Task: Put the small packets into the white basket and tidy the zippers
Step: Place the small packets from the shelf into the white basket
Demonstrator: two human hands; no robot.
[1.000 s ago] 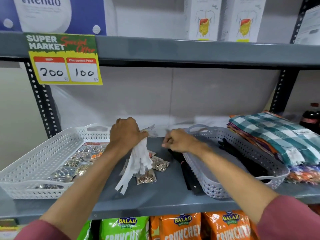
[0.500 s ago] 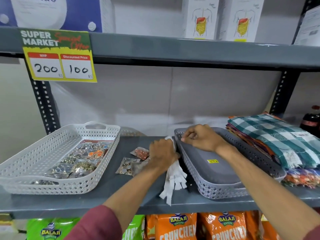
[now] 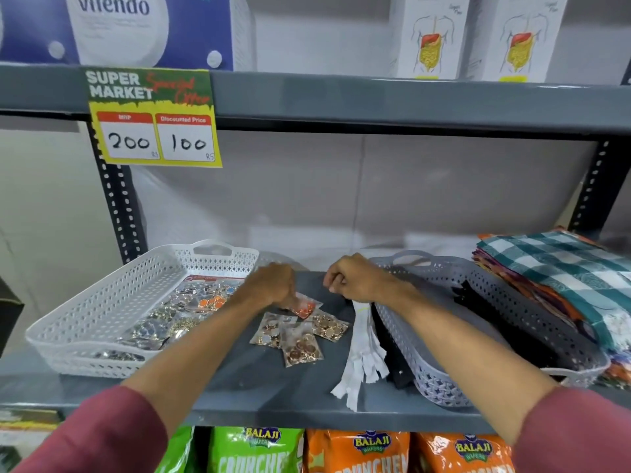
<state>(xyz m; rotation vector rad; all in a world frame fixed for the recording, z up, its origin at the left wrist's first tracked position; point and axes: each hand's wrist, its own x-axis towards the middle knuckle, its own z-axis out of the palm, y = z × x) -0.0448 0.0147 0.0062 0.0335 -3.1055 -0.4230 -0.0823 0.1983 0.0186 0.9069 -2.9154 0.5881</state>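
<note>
Three small packets of buttons (image 3: 300, 339) lie loose on the grey shelf (image 3: 239, 380). My left hand (image 3: 269, 285) reaches down onto a fourth packet with orange buttons (image 3: 305, 307), fingertips pinching its near corner. The white basket (image 3: 102, 302) at the left holds several more packets. A bundle of white zippers (image 3: 365, 353) lies on the shelf against the grey basket (image 3: 444, 380). My right hand (image 3: 355, 281) hovers as a closed fist over the bundle's far end. Black zippers (image 3: 478, 302) lie in the grey basket, and some show beside its wall.
Folded checked cloths (image 3: 563, 274) are stacked at the right, touching the grey basket. A price sign (image 3: 153, 117) hangs from the upper shelf. Snack bags (image 3: 368, 452) fill the shelf below. Perforated uprights stand at both back corners.
My left hand has let go of the white zippers, which now lie on the shelf, and moved left onto the packets. My right hand moved off the grey basket's rim toward the zippers' far end.
</note>
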